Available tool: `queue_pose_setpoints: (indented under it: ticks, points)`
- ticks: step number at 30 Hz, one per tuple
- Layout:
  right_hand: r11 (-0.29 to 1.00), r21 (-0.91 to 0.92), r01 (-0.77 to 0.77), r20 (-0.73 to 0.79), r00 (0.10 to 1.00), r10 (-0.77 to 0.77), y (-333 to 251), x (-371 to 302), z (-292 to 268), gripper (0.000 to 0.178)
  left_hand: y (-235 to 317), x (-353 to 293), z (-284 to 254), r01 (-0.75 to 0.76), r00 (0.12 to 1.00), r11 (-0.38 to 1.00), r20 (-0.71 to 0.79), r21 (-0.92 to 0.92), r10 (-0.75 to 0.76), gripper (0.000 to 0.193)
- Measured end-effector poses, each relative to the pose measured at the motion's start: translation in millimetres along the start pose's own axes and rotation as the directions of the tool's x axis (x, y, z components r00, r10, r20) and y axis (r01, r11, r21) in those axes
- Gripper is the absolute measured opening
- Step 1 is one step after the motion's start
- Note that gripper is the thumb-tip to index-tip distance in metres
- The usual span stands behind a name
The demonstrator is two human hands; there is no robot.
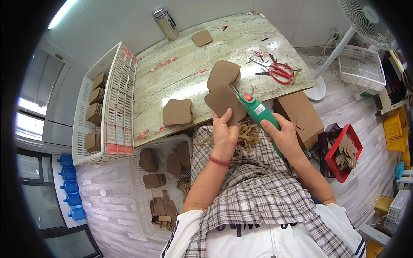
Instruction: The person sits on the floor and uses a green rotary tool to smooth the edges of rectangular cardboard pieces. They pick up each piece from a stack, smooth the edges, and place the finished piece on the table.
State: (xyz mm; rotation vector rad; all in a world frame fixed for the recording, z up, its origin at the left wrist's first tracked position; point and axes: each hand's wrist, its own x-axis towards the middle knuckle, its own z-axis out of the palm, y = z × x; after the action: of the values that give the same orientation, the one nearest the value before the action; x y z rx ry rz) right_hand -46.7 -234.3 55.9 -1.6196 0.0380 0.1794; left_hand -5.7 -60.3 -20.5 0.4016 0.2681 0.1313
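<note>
The flat brown leather-like piece with rounded corners was in the left hand, over the table's near edge and overlapping a thick brown stack of similar rounded pieces. The left thumb pressed on its face near the lower edge, the other fingers mostly hidden beneath, a grasp that seemingly left the upper right edge free. The right hand was wrapped around a green plastic handheld tool with a red switch, its thin metal tip at that edge; contact could not be told. Holding both close above the lap probably let the tan curled strips gather on the black-and-white plaid cloth apron. The piece looked matte, plain and evenly coloured, its outline smooth and its visible face unmarked.
</note>
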Motion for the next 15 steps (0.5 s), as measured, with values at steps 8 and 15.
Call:
queue_pose_setpoints:
  ticks: [8,15]
  points:
    - [0.993,-0.111,-0.051,0.062,0.996,0.058,11,-17,-10,0.039,20,17,-5,-0.088,0.993,0.986,-0.088,-0.143,0.076,0.04]
    - [0.995,-0.098,-0.031,0.062,0.997,0.037,10,-18,-1,0.037,18,17,-3,-0.077,0.996,0.982,-0.052,-0.172,0.069,0.038]
